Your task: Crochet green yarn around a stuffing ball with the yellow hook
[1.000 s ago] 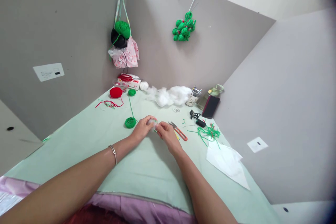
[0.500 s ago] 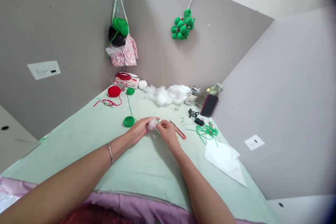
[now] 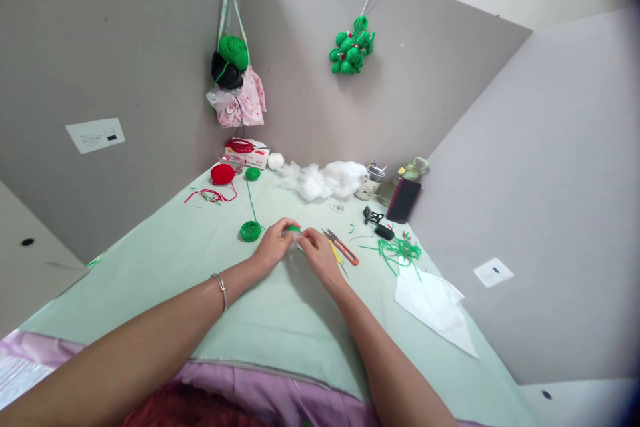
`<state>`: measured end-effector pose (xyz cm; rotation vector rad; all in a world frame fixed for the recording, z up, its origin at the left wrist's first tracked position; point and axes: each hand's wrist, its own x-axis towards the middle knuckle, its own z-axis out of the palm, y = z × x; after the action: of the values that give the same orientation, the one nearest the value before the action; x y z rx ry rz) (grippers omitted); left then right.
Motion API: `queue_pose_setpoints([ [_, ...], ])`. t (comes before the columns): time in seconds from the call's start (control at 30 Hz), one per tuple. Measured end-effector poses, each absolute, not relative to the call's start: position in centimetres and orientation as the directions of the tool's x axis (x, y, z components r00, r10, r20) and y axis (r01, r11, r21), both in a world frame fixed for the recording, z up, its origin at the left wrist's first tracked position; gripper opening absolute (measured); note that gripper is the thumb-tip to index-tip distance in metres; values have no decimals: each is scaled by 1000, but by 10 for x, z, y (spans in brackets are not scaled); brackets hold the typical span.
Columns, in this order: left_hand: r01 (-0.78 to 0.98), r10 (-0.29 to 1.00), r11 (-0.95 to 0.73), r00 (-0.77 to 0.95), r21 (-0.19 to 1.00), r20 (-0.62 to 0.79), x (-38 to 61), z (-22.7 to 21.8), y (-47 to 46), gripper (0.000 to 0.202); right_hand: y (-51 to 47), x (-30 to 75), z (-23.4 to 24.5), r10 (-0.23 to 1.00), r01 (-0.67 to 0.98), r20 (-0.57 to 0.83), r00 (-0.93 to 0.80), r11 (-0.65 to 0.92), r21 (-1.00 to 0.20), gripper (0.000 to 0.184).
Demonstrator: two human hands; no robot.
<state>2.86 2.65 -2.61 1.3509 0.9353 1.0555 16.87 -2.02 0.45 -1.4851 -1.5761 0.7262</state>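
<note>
My left hand (image 3: 274,243) is closed around a small green crocheted piece (image 3: 294,228), which shows only in part between its fingers. A little tuft of white stuffing (image 3: 295,237) sits against that piece, pinched by the fingertips of my right hand (image 3: 319,251). Both hands meet low over the table. Just right of my right hand lie orange-handled thread snips (image 3: 345,249) and a yellow-handled crochet hook (image 3: 336,253). A coil of green yarn (image 3: 251,231) rests left of my left hand, its strand leading toward that hand.
Fluffy white stuffing (image 3: 320,180) is heaped at the back. Red yarn (image 3: 223,175) lies back left. A pen cup (image 3: 371,184), a phone (image 3: 404,201), green yarn scraps (image 3: 403,248) and a white sheet (image 3: 433,303) line the right side. Crocheted green pieces (image 3: 353,50) hang on the wall.
The white tuft looks much smaller between my fingers, and the green piece now shows. My left fingers have curled in more. The whole view has shifted slightly.
</note>
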Motion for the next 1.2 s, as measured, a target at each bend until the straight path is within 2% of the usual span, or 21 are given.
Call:
queue_pose_setpoints([
  [0.17,-36,965,-65,252,997,72,31,-26,24,34,-16,168,1,984,453,166,57,123,-883,25],
  [0.43,-136,946,-25,319,990,67,33,-24,12,32,-11,174,0,977,444,152,147,72,-893,23],
  [0.6,-80,935,-32,349,996,58,29,-25,16,29,-16,177,5,983,464,150,109,83,-882,28],
  [0.73,-16,948,-50,315,999,52,29,-25,22,32,-19,177,7,989,456,134,58,93,-885,22],
  [0.87,3,972,-49,232,999,47,32,-25,25,35,-21,167,3,983,469,159,89,100,-878,15],
  [1.03,-65,980,-13,197,998,26,32,-25,20,35,-15,161,-4,978,456,161,129,86,-886,21],
  [1.2,-199,963,25,270,980,30,32,-23,13,34,-6,170,-5,972,444,164,171,73,-893,21],
])
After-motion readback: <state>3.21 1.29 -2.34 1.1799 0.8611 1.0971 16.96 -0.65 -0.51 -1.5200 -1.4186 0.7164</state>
